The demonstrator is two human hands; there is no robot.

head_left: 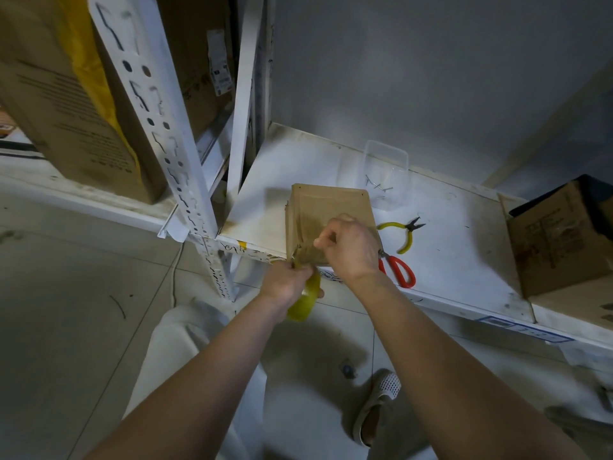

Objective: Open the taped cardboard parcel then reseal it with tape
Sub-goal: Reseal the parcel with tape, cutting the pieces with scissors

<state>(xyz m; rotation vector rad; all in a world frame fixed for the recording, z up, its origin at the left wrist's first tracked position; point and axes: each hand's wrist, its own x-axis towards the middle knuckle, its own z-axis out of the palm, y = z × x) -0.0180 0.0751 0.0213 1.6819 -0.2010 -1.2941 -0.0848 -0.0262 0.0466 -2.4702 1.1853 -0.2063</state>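
Far left there's a big cardboard carton (76, 104) with a yellow strip down it, sitting on the neighbouring rack behind a white slotted upright (159, 127). Moving right, the white shelf (464, 260) has the small cardboard parcel (328, 214) near its front edge, flaps down, with shiny tape across the top face. The left hand (287, 283) is just below the parcel's front corner, fingers curled around a yellowish roll of tape (305, 302) that hangs off the shelf edge, and the strip looks like it runs up onto the box. The right hand (348, 247) is on the parcel's top near the front, fingers bent and pinched on something at the tape line, though I honestly can't make out exactly what it's pinching. Behind the parcel sits a clear plastic tub (386, 161) with a few nails (378, 185) beside it. Just right of the parcel lie yellow-handled pliers (403, 232), and red-handled scissors (399, 268) are partly tucked behind the right wrist. Far right, an open cardboard box (557, 240) sits on the same shelf.
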